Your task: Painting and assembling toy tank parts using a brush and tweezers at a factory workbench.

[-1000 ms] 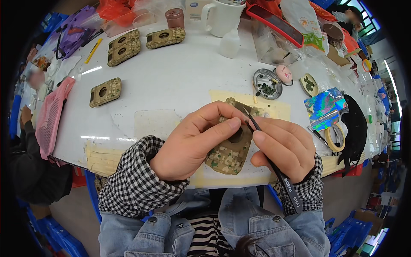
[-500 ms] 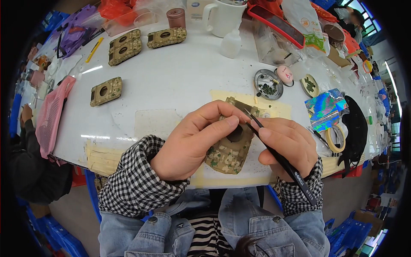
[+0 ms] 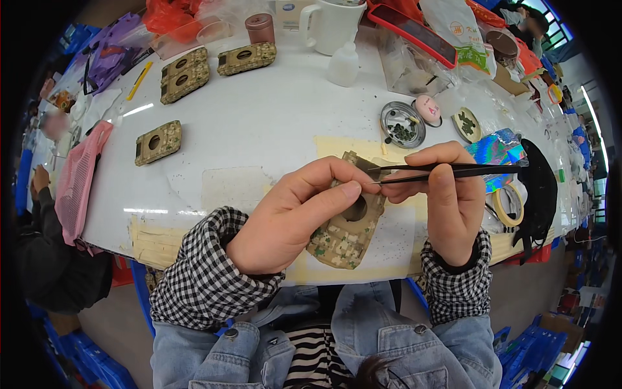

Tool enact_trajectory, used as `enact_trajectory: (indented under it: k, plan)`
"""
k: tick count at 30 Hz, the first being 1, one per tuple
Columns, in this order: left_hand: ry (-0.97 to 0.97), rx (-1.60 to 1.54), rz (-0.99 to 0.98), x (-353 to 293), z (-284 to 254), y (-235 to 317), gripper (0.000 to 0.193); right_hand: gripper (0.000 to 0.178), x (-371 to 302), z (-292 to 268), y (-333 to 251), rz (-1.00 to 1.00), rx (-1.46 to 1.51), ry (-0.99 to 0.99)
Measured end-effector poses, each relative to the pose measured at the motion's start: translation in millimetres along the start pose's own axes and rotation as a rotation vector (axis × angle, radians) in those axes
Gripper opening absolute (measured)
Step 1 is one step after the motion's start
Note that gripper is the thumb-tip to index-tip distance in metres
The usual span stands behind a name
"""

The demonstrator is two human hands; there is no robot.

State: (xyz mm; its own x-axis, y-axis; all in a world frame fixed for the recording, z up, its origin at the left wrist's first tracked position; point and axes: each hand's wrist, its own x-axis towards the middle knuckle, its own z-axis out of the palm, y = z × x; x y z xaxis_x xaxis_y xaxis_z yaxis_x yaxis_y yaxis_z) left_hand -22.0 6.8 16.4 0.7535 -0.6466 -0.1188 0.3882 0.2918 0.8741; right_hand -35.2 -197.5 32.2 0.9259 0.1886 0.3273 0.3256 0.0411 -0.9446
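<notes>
My right hand (image 3: 450,204) grips black tweezers (image 3: 463,170), which now lie almost level. Their two tips are apart and point left, the lower one touching the forefinger of my left hand (image 3: 295,217). The thumb and fingers of that hand are closed together; whatever is between them, if anything, is too small or hidden to make out. Beneath both hands lies a camouflage-patterned model tank hull (image 3: 340,240) with a round hole, partly covered by my fingers. Beyond it, a round metal dish (image 3: 403,124) holds small dark green bits.
More camouflage hulls (image 3: 159,142) lie at the left and far left. A pale oval dish (image 3: 466,125), tape roll (image 3: 508,206) and black pouch (image 3: 538,194) are at right. A squeeze bottle (image 3: 344,65), white mug (image 3: 330,26) and red-cased phone (image 3: 413,35) stand or lie behind.
My right hand has turned and risen, swinging the tweezers from a steep slant to nearly level, with their tips now spread. My left hand stays over the hull.
</notes>
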Motion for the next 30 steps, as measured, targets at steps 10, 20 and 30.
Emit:
enact_trajectory:
  k: [10, 20, 30]
  plan:
    - [0.002, -0.253, -0.001, -3, 4, 7, 0.032, 0.025, 5, -7, -12, -0.794, -0.865, -0.182]
    - [0.016, -0.301, 0.014, -3, 3, 5, 0.030, 0.023, 9, -3, -9, -0.894, -0.978, -0.239]
    - [0.011, -0.308, 0.006, -3, 2, 3, 0.030, 0.021, 11, -2, -6, -0.930, -0.990, -0.254]
